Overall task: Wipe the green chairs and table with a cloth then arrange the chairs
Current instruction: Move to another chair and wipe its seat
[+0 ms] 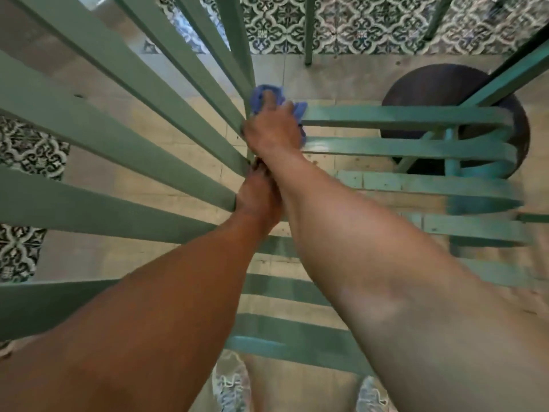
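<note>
Near centre, toward 12 o'clock, right hand (271, 126) bunches crumpled blue cloth (261, 95) on green slatted wooden chair (401, 147); left hand (258, 194) grips the frame — best drag along each slat, steadying firmly.

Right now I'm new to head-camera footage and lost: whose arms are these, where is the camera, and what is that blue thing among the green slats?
The single camera sits on the person's head, looking down past both bare arms. The right hand presses a blue cloth against the green slatted chair, where seat and back slats meet. The left hand grips the chair frame just below it. Under the slats you see patterned floor tiles, a dark round base, and the person's pale shoes.
</note>
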`<action>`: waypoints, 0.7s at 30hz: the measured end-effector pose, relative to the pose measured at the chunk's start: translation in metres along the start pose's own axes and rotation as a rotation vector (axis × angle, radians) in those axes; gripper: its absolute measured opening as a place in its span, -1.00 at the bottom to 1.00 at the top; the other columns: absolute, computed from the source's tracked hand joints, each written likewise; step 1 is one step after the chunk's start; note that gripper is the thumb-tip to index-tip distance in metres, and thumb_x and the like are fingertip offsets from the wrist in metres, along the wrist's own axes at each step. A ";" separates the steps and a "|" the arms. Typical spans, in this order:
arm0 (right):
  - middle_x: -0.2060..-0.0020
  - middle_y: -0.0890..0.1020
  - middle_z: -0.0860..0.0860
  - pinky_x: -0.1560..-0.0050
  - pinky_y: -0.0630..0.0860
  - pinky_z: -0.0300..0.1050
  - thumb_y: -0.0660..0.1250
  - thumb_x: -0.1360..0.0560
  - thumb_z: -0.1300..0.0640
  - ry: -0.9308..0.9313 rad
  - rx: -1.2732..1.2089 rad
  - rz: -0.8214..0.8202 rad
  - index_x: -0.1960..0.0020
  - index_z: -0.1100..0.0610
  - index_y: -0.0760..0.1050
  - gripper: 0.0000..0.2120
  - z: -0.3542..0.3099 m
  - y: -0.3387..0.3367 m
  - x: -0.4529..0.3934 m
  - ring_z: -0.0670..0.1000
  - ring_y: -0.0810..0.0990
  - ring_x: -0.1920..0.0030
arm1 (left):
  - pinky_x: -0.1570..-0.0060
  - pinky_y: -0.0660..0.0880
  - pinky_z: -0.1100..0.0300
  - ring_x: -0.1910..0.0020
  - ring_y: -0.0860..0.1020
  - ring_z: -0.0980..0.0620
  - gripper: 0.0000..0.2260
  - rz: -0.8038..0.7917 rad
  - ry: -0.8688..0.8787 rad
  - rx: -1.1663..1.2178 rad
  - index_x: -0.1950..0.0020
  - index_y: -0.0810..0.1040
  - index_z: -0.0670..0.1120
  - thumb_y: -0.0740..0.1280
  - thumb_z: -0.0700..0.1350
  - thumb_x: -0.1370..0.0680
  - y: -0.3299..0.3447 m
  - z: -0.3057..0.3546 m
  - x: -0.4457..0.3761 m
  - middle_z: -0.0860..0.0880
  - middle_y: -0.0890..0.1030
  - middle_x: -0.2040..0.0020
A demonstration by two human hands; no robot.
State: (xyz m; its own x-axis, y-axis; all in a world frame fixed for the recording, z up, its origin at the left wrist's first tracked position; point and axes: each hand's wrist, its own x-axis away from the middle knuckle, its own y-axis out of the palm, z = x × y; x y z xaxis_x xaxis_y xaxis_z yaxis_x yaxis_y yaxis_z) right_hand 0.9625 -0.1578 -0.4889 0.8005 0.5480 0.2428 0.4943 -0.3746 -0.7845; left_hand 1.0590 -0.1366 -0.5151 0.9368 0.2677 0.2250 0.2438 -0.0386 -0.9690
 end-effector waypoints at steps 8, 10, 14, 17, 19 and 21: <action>-0.24 0.40 0.37 -0.06 0.42 0.21 0.15 -0.59 0.03 0.303 0.351 0.391 -0.42 0.17 0.24 -0.56 0.205 -0.140 0.071 0.40 0.49 -0.11 | -0.40 0.13 0.04 -0.31 0.35 -0.17 -0.64 0.021 -0.110 0.346 -0.34 0.42 -0.15 0.24 0.01 -0.62 -0.017 0.002 0.001 -0.16 0.51 -0.26; -0.25 0.39 0.39 -0.14 0.39 0.25 0.15 -0.58 0.02 0.507 0.342 0.455 -0.44 0.24 0.16 -0.49 0.230 -0.168 0.082 0.43 0.45 -0.18 | -0.40 0.12 0.05 -0.34 0.33 -0.17 -0.63 0.034 -0.114 0.339 -0.36 0.40 -0.15 0.23 0.01 -0.62 -0.020 0.002 0.003 -0.16 0.50 -0.28; -0.29 0.39 0.30 -0.10 0.42 0.15 0.17 -0.57 0.06 0.459 0.309 0.355 -0.43 0.22 0.18 -0.51 0.177 -0.129 0.052 0.30 0.46 -0.21 | -0.41 0.15 0.03 -0.36 0.32 -0.16 -0.64 0.036 -0.113 0.315 -0.36 0.40 -0.14 0.24 0.00 -0.62 -0.019 0.003 0.002 -0.14 0.50 -0.29; -0.24 0.41 0.18 0.12 0.44 0.00 0.11 -0.61 0.05 0.132 0.184 0.051 -0.39 0.07 0.23 -0.64 0.069 -0.046 0.035 0.14 0.50 -0.06 | -0.40 0.17 0.04 -0.38 0.32 -0.17 -0.64 0.018 -0.138 0.265 -0.39 0.38 -0.16 0.23 -0.07 -0.62 -0.009 0.001 0.002 -0.18 0.45 -0.35; -0.26 0.41 0.18 -0.07 0.45 0.08 0.15 -0.59 0.06 -0.020 0.158 -0.105 -0.43 0.02 0.23 -0.59 0.017 -0.015 0.032 0.20 0.50 -0.16 | -0.42 0.17 0.02 -0.43 0.29 -0.18 -0.60 -0.036 -0.191 0.250 -0.48 0.25 -0.20 0.14 -0.16 -0.64 -0.008 0.007 0.006 -0.23 0.34 -0.45; -0.24 0.42 0.17 -0.10 0.42 0.07 0.17 -0.57 0.05 -0.022 0.145 -0.118 -0.42 -0.03 0.26 -0.58 0.020 -0.019 0.035 0.22 0.50 -0.18 | -0.39 0.21 0.04 -0.37 0.35 -0.19 -0.65 -0.024 -0.180 0.268 -0.42 0.35 -0.20 0.15 -0.14 -0.65 -0.006 0.006 0.007 -0.23 0.44 -0.36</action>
State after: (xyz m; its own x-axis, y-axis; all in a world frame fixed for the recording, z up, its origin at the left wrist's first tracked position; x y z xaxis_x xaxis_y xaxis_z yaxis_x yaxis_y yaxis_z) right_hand 0.9743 -0.1168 -0.4774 0.7318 0.5982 0.3265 0.5287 -0.1959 -0.8259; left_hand 1.0628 -0.1286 -0.5084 0.8664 0.4325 0.2496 0.1679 0.2184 -0.9613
